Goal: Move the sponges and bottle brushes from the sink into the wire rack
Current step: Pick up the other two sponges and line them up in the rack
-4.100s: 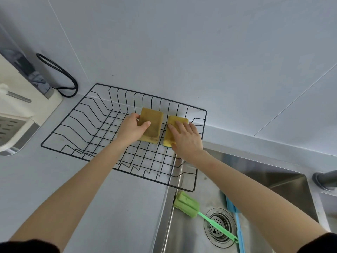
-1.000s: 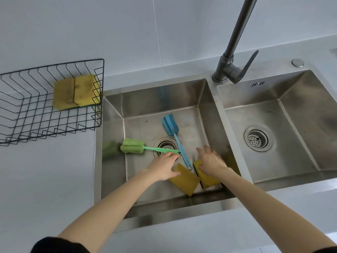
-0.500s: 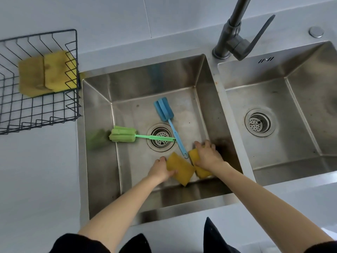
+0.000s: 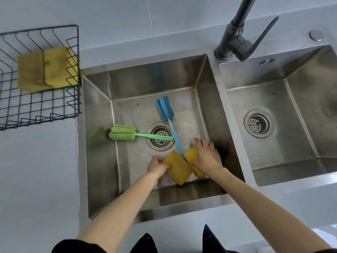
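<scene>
Two yellow sponges (image 4: 49,68) lie side by side in the black wire rack (image 4: 11,114) on the counter at left. In the left sink basin (image 4: 102,152), my left hand (image 4: 157,166) grips the edge of a yellow sponge (image 4: 179,169), and my right hand (image 4: 207,157) is closed on another yellow sponge (image 4: 191,155) just to its right. A green bottle brush (image 4: 123,134) lies across the drain, its handle pointing right. A blue bottle brush (image 4: 164,108) lies with its head toward the back, its handle running down between the two sponges.
A dark faucet (image 4: 235,37) stands behind the divider between the basins. The right basin (image 4: 300,161) holds only its drain strainer (image 4: 258,123). White counter (image 4: 36,170) surrounds the rack and sink; a white tiled wall is behind.
After setting two sponges in the rack, both hands came down into the left basin. Over the last second they closed on the two sponges at its front.
</scene>
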A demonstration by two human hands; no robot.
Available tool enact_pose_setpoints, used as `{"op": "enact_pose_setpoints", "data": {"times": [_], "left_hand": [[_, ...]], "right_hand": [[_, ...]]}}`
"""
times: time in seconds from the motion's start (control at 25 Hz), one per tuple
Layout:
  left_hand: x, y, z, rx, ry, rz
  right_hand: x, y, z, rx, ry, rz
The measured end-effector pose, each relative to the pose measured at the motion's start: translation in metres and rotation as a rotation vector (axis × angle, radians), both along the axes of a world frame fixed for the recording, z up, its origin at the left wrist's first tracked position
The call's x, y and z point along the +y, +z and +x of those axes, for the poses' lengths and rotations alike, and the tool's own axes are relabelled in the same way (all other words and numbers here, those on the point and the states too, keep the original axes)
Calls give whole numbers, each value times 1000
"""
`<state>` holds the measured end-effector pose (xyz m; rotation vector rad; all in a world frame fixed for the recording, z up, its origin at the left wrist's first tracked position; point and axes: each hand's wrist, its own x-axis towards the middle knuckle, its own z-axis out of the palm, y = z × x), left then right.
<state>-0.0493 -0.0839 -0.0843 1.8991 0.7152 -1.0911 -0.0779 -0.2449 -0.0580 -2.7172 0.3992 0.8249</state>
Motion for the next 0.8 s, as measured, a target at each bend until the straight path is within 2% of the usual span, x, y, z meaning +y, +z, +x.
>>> {"op": "enact_pose_setpoints", "data": {"times": [0.4,0.68,0.8], "left_hand": [[16,20,8,-49,162,-126],[32,52,18,-81,272,-337],[43,64,23,-103,259,-406]], "right_hand": [[10,12,1,-135,-364,290],[16,39,11,-215,-503,391],[21,50,13,-238,-500,435]]}}
